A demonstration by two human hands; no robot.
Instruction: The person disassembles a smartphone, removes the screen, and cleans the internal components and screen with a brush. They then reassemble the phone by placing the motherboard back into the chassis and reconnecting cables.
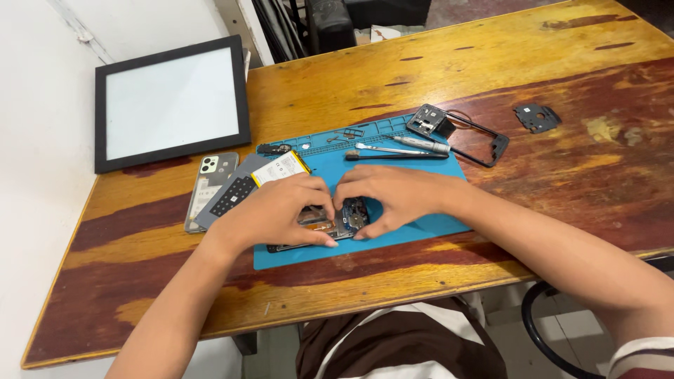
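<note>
Nearest the camera: lap of the person in a brown and white garment [407, 344], below the near edge of the wooden table [435, 274].

Item 1. Opened phone [344, 223], back removed, circuit board and dark inner parts exposed. It lies flat on the near half of the blue work mat [421, 179], largely covered by both hands.

Item 2. Left hand [284, 210]. Palm down over the left part of the opened phone, fingers curled, thumb and forefinger pinched narrow at the board. Whether anything small sits between them cannot be told.

Item 3. Right hand [390, 196]. Palm down over the right part of the phone, fingers bent, tips pressing on the board and touching the left hand's fingertips. It grasps no separate thing that can be seen.

Item 4. Phone battery [279, 168], white with a yellow edge, on the mat's far left corner, just beside the left hand.

Item 5. Dark grey panel [235, 193], flat, partly under the battery, left of the mat.

Item 6. Phone back cover [207, 189], pale, camera cluster at the top, touching the grey panel on its left.

Item 7. Screwdriver [421, 144] and tweezers [382, 149], side by side at the mat's far edge.

Item 8. Black phone frame [484, 144] with a small square part [430, 119] on its left end, half off the mat.

Item 9. Small black bracket [537, 116], well apart on the bare table, far right.

Item 10. Black-framed white panel [172, 102], at the table's far left corner.
</note>
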